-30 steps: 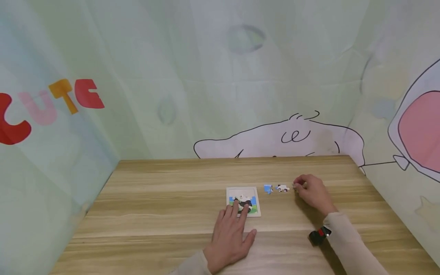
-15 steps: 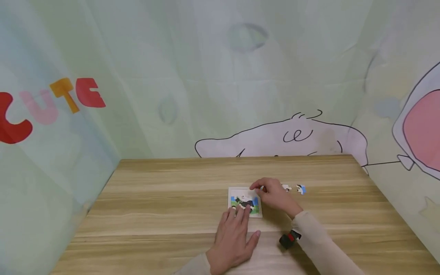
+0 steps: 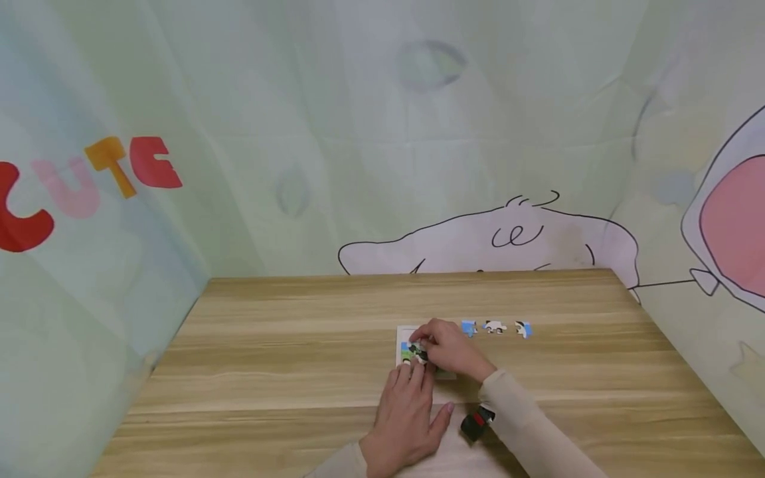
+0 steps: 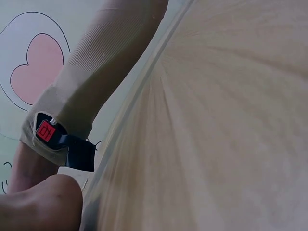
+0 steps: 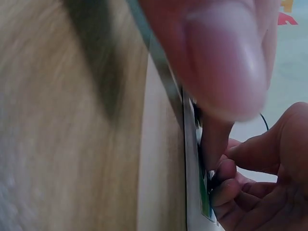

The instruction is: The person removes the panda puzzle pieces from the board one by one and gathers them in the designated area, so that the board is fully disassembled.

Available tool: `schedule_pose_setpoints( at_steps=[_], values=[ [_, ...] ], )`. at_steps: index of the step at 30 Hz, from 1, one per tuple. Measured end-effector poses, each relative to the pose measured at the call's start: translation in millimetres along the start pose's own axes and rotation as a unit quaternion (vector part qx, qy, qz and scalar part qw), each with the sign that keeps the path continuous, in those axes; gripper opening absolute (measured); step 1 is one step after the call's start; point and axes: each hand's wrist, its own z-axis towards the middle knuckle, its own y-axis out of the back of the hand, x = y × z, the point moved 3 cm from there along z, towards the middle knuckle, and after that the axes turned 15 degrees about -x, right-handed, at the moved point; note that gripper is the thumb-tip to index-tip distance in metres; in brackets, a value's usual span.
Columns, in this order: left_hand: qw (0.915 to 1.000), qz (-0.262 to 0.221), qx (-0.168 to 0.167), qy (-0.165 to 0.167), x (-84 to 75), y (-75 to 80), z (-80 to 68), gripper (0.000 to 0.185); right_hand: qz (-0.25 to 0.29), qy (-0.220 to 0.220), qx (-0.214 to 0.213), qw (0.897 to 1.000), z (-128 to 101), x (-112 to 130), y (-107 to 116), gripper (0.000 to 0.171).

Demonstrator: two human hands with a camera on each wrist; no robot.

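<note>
Under the outstretched left hand and bent-fingered right hand, whose grip is unclear, the puzzle, probably light and stiff, is best held edgewise.

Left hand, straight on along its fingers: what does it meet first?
The left hand, fingertips over the square white-framed picture jigsaw, would likely first meet the right hand, whose bent fingers lie directly ahead in the head view. Depth between the hands is unclear.
</note>
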Motion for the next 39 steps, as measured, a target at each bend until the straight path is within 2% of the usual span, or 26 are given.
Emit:
schedule_pose_setpoints(
  at_steps=[7, 15, 21, 28, 33, 39],
  values=[
    [0.9998, -0.022, 0.002, -0.005, -4.5, -0.6, -0.2, 0.062, -0.004, 0.003, 0.003, 1.0, -2.1, 1.6, -0.8, 0.028],
    [0.9997, 0.013, -0.018, -0.013, -6.9, 1.5, 0.7, 0.058, -0.021, 0.018, 0.005, 1.0, -2.2, 6.6, 1.0, 0.026],
    [0.9999, 0.004, -0.011, 0.0, -6.4, 2.8, 1.1, 0.056, -0.025, 0.014, 0.005, 1.0, -1.6, 4.7, 1.5, 0.025],
    [0.9998, -0.012, -0.006, 0.017, -5.0, 0.9, -1.7, 0.055, -0.001, 0.006, 0.022, 1.0, 1.0, 3.8, 2.5, 0.025],
    [0.9997, -0.019, 0.003, 0.017, -4.2, -0.2, -4.1, 0.057, 0.022, -0.025, 0.04, 0.999, 1.5, 1.2, 1.7, 0.024],
    [0.9994, -0.026, 0.013, 0.017, -3.8, 1.2, -1.0, 0.055, 0.063, -0.051, 0.035, 0.996, 1.0, -0.5, 1.5, 0.013]
  ],
)
